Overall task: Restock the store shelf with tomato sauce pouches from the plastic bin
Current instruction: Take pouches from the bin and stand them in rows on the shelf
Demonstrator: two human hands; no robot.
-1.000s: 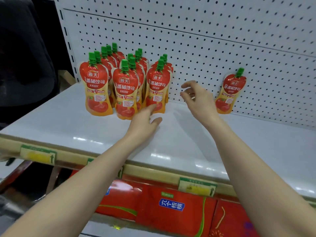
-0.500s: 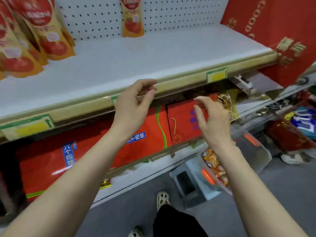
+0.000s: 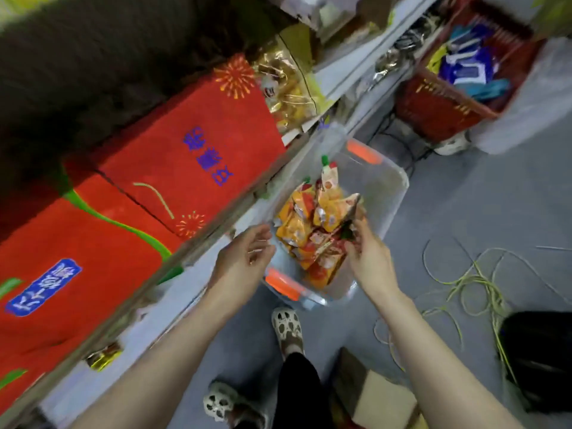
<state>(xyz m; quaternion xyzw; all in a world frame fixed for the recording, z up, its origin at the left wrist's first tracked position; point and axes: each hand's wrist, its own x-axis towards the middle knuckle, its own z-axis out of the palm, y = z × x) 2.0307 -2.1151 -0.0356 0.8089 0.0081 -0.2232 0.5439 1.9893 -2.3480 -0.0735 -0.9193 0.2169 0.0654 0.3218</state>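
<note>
A clear plastic bin with orange latches stands on the grey floor beside the lower shelf. Inside it lies a heap of orange-and-red tomato sauce pouches with green caps. My left hand hovers at the bin's near-left rim, fingers spread, holding nothing. My right hand reaches into the heap from the right, and its thumb and fingers pinch around the green-capped top of one pouch that lies in the pile. The view is motion-blurred. The upper shelf with the standing pouches is out of view.
Large red gift boxes fill the lower shelf on the left. A red basket stands at the upper right. Yellow-green straps lie loose on the floor. My feet, a cardboard piece and a black object are close by.
My view has swung from the upper shelf down to the floor bin. Both hands dropped from shelf height to the bin, and the right hand reached the pouches.
</note>
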